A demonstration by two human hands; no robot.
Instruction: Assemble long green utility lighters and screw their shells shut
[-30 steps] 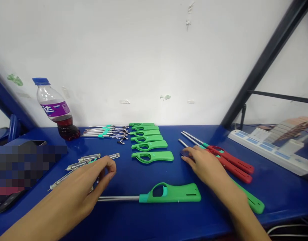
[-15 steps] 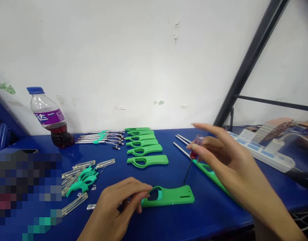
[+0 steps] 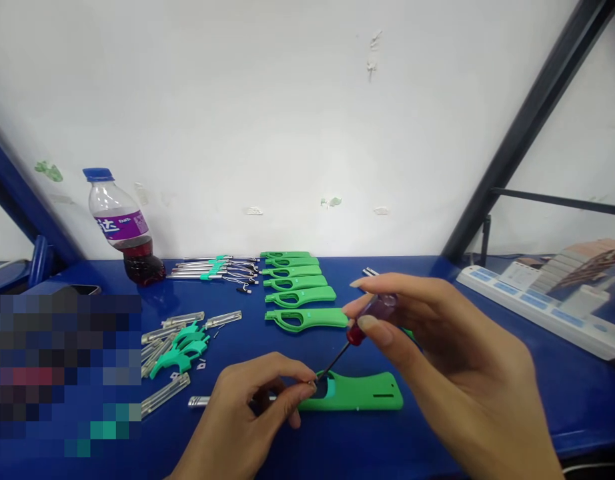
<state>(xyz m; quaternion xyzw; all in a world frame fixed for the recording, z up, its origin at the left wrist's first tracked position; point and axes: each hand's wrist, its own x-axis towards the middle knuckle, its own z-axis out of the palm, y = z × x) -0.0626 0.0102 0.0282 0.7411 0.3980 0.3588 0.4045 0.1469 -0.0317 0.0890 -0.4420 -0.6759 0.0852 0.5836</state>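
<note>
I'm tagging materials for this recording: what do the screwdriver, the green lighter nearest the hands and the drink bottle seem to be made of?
The screwdriver has a glossy red-purple handle, probably plastic since it looks translucent; its thin dark shaft is likely metal. The green lighter seems smooth moulded plastic, given its even colour. The bottle looks like clear, shiny plastic, dark liquid showing through.

Blue table | back: soda bottle, metal tubes, green shells | left: teal parts, clear tubes | front: green lighter | right: power strip

Bright, even light; slight blur.
</note>
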